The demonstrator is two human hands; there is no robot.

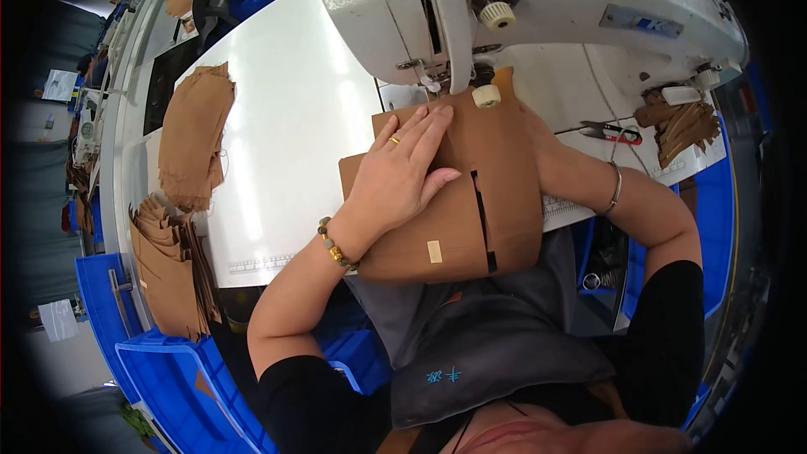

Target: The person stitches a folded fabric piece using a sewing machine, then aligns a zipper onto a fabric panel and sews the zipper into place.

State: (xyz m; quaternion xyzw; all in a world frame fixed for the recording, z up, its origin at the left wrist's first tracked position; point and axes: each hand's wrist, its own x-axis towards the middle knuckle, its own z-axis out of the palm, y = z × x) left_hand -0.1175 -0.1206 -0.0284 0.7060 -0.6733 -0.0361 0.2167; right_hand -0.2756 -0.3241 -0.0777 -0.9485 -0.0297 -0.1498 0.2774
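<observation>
A brown leather-like panel piece (513, 193) lies under the white sewing machine (395, 25), its upper edge at the needle area. It has a dark slit and a small pale tab and bends down over the table's front edge. My left hand (403, 160) rests flat on it, fingers stretched toward the presser foot, thumb apart. A ring and a beaded bracelet show on that side. My right hand (545, 151) is at the panel's right edge, partly behind it; its fingers are hidden.
Stacked brown pieces (197, 139) lie on the table's left, with another bundle (172, 269) below. Thread snips (612, 133) and brown scraps (681, 126) lie right of the machine. Blue bins (181, 387) stand below the table at left; another blue bin (719, 227) is at right.
</observation>
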